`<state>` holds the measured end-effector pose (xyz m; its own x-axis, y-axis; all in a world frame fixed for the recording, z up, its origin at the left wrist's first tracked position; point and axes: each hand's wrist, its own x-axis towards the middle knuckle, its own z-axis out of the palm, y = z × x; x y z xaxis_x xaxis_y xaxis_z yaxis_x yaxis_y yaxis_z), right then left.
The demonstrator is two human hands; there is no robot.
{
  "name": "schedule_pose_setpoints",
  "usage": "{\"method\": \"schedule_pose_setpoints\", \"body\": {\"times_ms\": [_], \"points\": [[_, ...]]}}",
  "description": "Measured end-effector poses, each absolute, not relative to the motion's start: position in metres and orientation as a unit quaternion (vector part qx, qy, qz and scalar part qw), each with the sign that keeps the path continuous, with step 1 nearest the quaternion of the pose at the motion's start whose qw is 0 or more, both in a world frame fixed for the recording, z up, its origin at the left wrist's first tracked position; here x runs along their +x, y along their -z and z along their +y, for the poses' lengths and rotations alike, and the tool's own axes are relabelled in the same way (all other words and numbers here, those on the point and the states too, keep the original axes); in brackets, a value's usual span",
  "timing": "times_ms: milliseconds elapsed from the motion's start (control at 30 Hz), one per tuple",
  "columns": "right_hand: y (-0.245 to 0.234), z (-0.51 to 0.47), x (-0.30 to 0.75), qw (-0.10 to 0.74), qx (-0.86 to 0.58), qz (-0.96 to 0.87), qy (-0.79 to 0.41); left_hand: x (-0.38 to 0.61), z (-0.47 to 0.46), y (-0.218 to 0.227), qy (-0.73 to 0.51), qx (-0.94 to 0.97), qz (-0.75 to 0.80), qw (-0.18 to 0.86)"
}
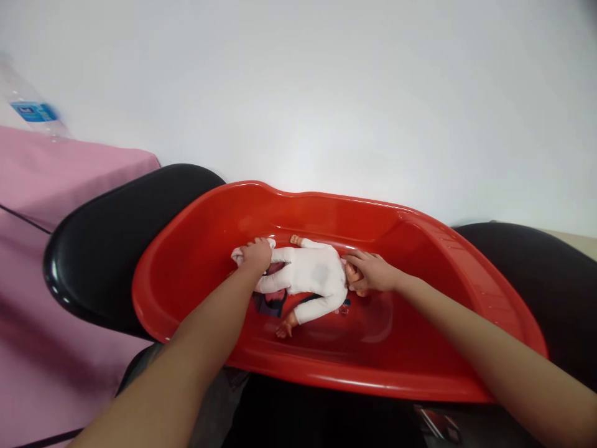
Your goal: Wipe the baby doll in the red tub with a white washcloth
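Note:
A baby doll (311,274) in a white suit lies on its side in a red plastic tub (420,348), its head to the right and its legs to the left. My left hand (255,254) is closed on the white fabric at the doll's legs. My right hand (372,272) is curled around the doll's head, which it mostly hides. One doll hand pokes out at the front and another at the back.
The tub rests across two black padded seats (107,242) (536,274). A pink cloth (56,180) covers a surface at the left, with a clear water bottle (32,106) on it. A white wall fills the background.

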<state>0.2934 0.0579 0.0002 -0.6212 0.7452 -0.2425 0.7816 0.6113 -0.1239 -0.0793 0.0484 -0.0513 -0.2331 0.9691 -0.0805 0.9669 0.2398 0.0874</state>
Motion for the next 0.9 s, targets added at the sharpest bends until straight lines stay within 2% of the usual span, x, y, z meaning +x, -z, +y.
{"method": "schedule_pose_setpoints", "body": {"times_ms": [100,233,300,400,500,667,900], "points": [[-0.002,0.056,0.293,0.082,0.422,0.896,0.110,-0.056,0.050,0.034,-0.124,0.621,0.773,0.038],[-0.005,0.053,0.290,0.077,0.430,0.893,0.110,-0.006,0.037,0.017,-0.253,0.774,0.576,0.079],[-0.005,0.052,0.288,0.077,0.434,0.891,0.107,0.014,0.024,0.016,-0.238,0.827,0.499,0.102],[-0.006,0.051,0.287,0.080,0.435,0.891,0.101,0.025,0.006,0.025,-0.133,0.881,0.429,0.146],[-0.006,0.051,0.286,0.080,0.432,0.893,0.098,0.017,0.003,0.041,-0.095,0.913,0.375,0.129],[-0.004,0.053,0.289,0.078,0.424,0.897,0.101,-0.002,0.024,0.064,-0.129,0.890,0.431,0.079],[-0.003,0.055,0.292,0.077,0.419,0.899,0.106,-0.038,0.050,0.073,-0.069,0.805,0.583,0.091]]}}
